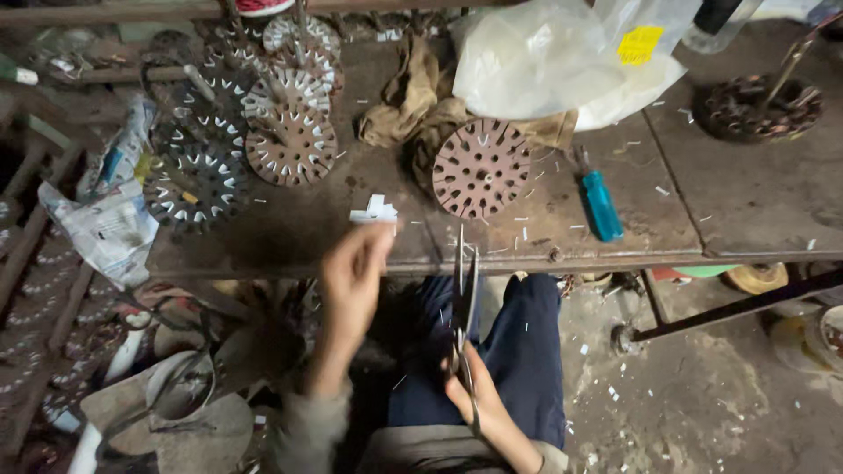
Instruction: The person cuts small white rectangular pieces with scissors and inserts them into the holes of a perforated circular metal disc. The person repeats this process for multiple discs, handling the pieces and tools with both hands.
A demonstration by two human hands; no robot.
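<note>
My left hand (351, 272) is raised over the bench's front edge, pinching small white paper strips (374, 211) between its fingertips; the hand is blurred. My right hand (479, 399) sits low over my lap and grips a pair of long scissors (464, 290), blades pointing up toward the bench edge. A round slotted metal disc (481, 168) lies flat on the dark workbench (290, 233) just beyond the scissors' tips.
Several slotted discs (290, 145) are stacked at the back left. A brown rag (413, 96), a white plastic bag (544, 61) and a teal-handled screwdriver (601, 204) lie at the back. A wound coil core (760, 107) stands far right. Paper scraps litter the floor.
</note>
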